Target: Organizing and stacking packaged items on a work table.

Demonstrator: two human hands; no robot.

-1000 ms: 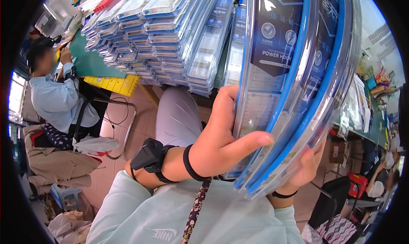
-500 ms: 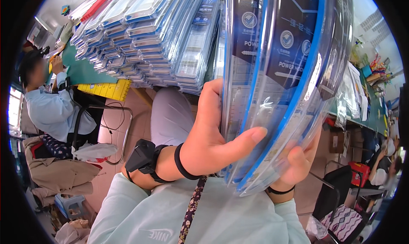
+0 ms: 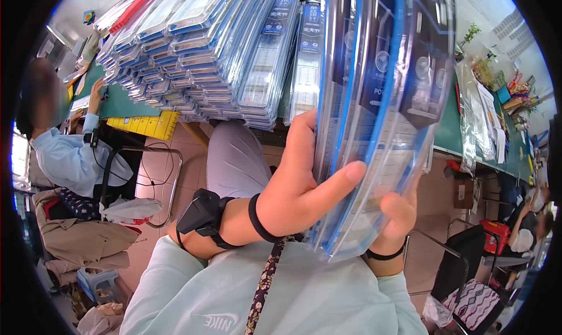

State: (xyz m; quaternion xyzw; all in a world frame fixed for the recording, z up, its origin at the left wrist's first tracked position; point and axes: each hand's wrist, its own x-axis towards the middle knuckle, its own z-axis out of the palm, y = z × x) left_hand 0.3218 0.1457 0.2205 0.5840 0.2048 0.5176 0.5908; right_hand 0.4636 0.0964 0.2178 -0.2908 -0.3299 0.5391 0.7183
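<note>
left hand (image 3: pixel 293 189) wrapped round a bunch of glossy plastic packs (image 3: pixel 380 124) | right hand (image 3: pixel 400 212) gripping their right side | bunch is up front, right of the big pile (image 3: pixel 199 60) | imo smooth faces could slide apart if either squeeze loosens

A bundle of held blister packs (image 3: pixel 374 130) stood between the left fingers (image 3: pixel 300 145) and the right fingers (image 3: pixel 398 209), before the person's torso (image 3: pixel 257 288). To its left, stacked blister packs (image 3: pixel 199 60) lay on a worktop (image 3: pixel 134 105), overhanging the near edge. Further left sat a co-worker (image 3: pixel 70 159), with a jacket (image 3: pixel 88 227) behind and a stool (image 3: pixel 99 282) nearer the person. At right, papers (image 3: pixel 490 118) overhung a second worktop (image 3: pixel 518 153); a cardboard box (image 3: pixel 464 193) stood below, and a cushion (image 3: pixel 475 303) lay on a chair (image 3: pixel 456 259) nearer.
</note>
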